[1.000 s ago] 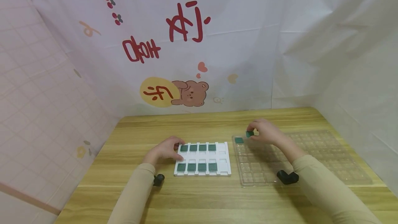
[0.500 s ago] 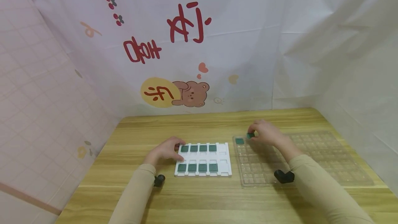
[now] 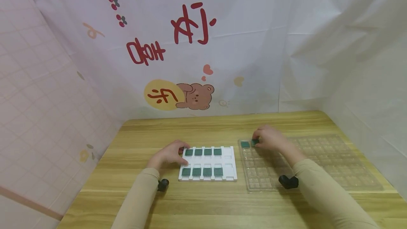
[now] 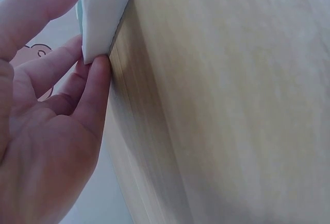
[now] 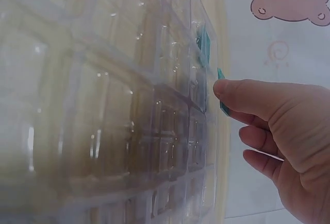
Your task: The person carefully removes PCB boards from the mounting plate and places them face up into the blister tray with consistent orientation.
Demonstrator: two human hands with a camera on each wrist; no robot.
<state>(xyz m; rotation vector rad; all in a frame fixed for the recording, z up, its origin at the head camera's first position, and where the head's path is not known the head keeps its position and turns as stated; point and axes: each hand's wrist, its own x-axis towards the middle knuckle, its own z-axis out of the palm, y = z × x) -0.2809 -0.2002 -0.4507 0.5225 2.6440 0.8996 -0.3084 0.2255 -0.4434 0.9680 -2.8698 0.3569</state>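
Observation:
My left hand [image 3: 170,153] grips the left end of a white tray [image 3: 206,159], thumb and fingers on its edge; the left wrist view shows the fingertips [image 4: 98,67] against the tray's corner. Two rows of small green square chips [image 3: 207,171] lie in that tray, its rightmost slots bare. Over the far left part of a clear plastic compartment tray [image 3: 262,172], my right hand [image 3: 270,139] pinches one green chip [image 5: 225,109] between thumb and finger. Another chip [image 3: 245,144] lies in the corner compartment just left of it. Whether the pinched chip touches the tray is unclear.
Both trays lie on a wood-grain table [image 3: 203,204]. The clear tray's compartments continue right, partly beneath my right forearm. A printed white cloth [image 3: 241,45] hangs behind the table and at its sides. Black fittings [image 3: 288,182] sit near both wrists.
My right hand has come down slightly, bringing the pinched chip closer to the clear tray, beside the corner chip. The left hand and white tray have stayed put.

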